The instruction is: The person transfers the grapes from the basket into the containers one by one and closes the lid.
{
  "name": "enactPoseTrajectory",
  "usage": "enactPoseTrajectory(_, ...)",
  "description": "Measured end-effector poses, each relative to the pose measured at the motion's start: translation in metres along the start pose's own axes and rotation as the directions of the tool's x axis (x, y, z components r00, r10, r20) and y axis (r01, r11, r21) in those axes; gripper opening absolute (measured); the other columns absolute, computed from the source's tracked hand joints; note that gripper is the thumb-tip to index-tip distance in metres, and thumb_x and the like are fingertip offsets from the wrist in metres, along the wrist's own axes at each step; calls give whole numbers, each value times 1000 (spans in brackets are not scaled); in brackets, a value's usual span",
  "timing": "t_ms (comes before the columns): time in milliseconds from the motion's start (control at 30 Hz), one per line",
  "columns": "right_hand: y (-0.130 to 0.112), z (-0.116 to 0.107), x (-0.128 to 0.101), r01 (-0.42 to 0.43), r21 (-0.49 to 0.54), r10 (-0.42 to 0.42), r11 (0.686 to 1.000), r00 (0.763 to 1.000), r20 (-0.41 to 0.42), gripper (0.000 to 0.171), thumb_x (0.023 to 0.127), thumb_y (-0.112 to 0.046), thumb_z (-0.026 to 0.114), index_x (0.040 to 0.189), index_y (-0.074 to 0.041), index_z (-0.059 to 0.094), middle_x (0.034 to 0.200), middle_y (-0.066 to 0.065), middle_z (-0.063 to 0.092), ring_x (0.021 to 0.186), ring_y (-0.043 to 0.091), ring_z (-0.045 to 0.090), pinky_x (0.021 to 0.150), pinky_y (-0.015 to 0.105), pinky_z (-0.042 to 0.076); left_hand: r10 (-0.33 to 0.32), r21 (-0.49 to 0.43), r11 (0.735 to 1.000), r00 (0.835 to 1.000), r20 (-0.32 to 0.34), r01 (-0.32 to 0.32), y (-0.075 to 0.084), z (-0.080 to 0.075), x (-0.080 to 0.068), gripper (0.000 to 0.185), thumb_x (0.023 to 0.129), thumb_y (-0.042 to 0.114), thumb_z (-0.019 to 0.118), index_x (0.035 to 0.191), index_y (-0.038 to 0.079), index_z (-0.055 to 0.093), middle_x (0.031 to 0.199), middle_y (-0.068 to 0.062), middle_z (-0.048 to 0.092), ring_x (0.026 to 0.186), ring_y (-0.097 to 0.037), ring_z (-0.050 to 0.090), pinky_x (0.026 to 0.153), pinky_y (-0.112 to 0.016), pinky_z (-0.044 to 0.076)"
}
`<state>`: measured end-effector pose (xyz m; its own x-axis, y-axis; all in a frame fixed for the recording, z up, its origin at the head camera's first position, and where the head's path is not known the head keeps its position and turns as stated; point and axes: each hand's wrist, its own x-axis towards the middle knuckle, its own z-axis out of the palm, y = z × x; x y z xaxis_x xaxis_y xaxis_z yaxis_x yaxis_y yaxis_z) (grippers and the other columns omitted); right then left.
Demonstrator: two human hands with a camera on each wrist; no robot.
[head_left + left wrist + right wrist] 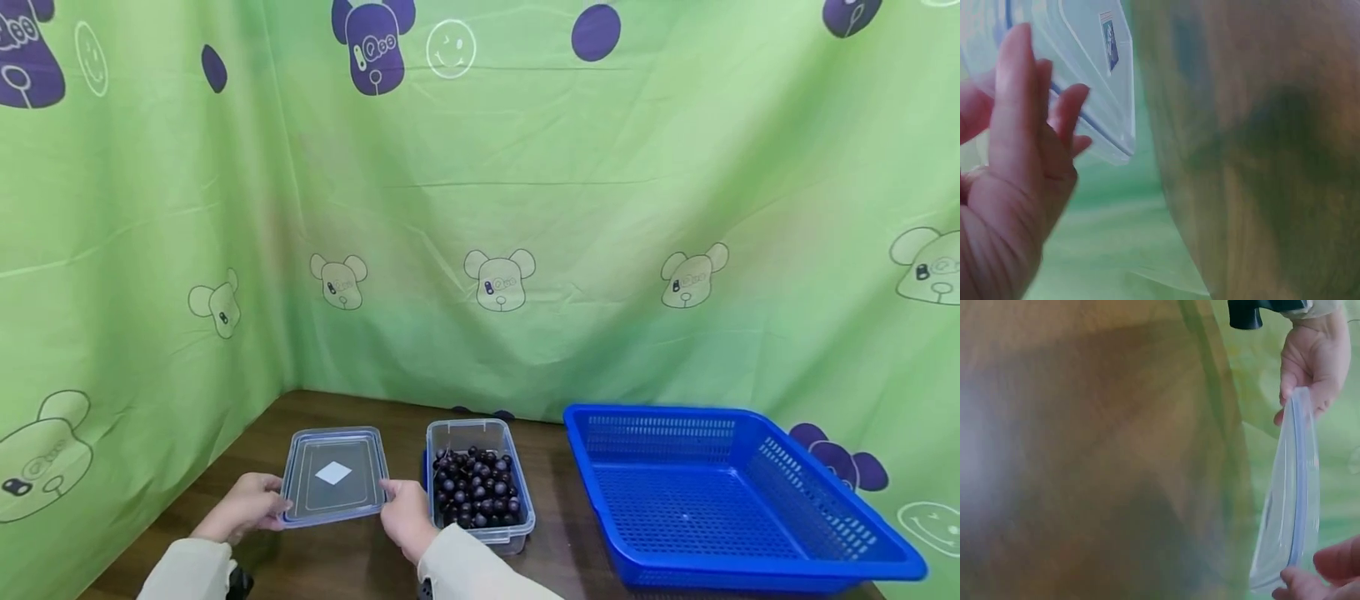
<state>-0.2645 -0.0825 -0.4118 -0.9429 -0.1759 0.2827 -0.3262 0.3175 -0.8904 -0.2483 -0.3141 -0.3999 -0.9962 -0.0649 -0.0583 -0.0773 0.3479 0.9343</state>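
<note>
The left hand [251,504] and right hand [408,518] pinch the clear lid [337,500] at its left and right edges, fingers clamped, above the table [330,567], left of the box [501,543] of dark grapes [480,490]. A blue basket [750,568] stands right.

Wrist views blur the softly shadowed tabletop [1085,437].

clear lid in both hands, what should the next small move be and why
Probably shift the clear lid rightward over the clear container: the left hand and right hand hold its edges, and the container beside it stands uncovered, with dark round fruit inside.
</note>
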Motion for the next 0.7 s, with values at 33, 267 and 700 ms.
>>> enactPoseTrajectory(33, -2, -5, 3, 27, -15, -27, 1000, 1000, 9, 45, 65, 20, 47, 104, 11, 69, 97, 19, 70, 92, 23, 65, 76, 30, 54, 6, -31, 999, 1000, 13, -5, 0, -2, 1, 44, 80, -14, 53, 113, -37, 34, 76, -12, 64, 62, -16, 61, 56, -26, 55)
enactPoseTrajectory(267, -17, -45, 24, 75, 85, -83, 994, 991, 105, 38, 72, 13, 62, 110, 13, 65, 85, 23, 70, 72, 22, 66, 63, 24, 53, 56, -203, 978, 997, 59, -43, 15, -2, 3, 57, 86, -10, 52, 128, -33, 21, 91, -12, 68, 73, -16, 66, 65, -27, 56)
enactPoseTrajectory(700, 4, -106, 38, 205, 13, -201, 979, 943, 264, 43, 85, -6, 70, 123, 12, 58, 120, 28, 60, 109, 36, 60, 87, 36, 52, 111, -302, 950, 989, 95, -77, 47, 28, 19, 55, 88, -11, 52, 131, -30, 24, 86, -8, 68, 70, -15, 66, 63, -25, 56)
